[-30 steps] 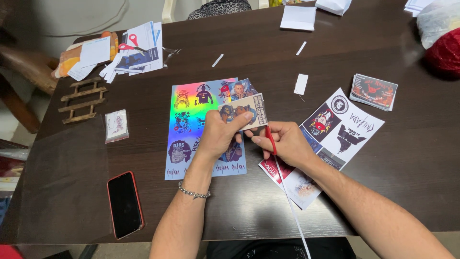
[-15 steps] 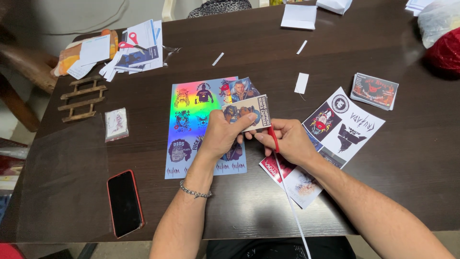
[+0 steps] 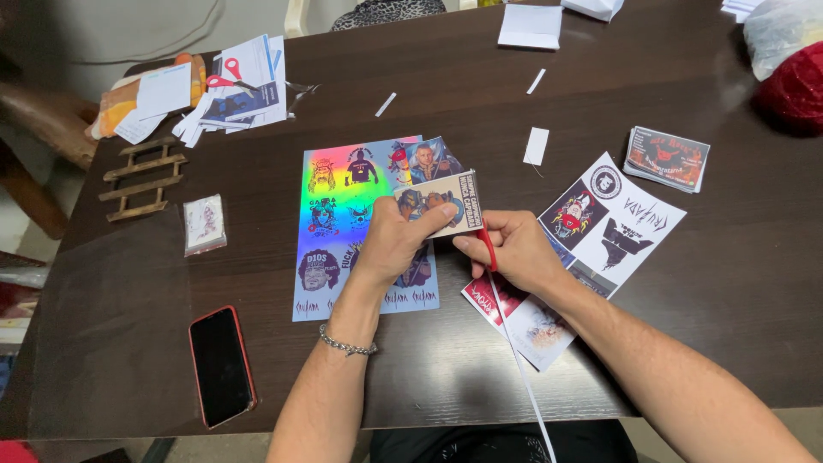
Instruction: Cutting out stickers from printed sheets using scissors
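Head view: left hand (image 3: 396, 240) has its fingers closed on a small printed card (image 3: 446, 203), held just above the holographic sticker sheet (image 3: 343, 206) on the dark counter (image 3: 429, 377). Right hand (image 3: 514, 250) has its fingers clasped around red-handled scissors (image 3: 487, 247) at the card's right edge; a white paper strip (image 3: 519, 369) hangs below.

A printed card (image 3: 444, 204) is pinched in the left hand (image 3: 396, 243) above a rainbow sticker sheet (image 3: 343, 214) laid on the dark table (image 3: 429, 360). Red-handled scissors (image 3: 487, 247) are gripped in the right hand (image 3: 514, 253), and a thin white strip (image 3: 523, 369) is seen trailing from them toward the table edge
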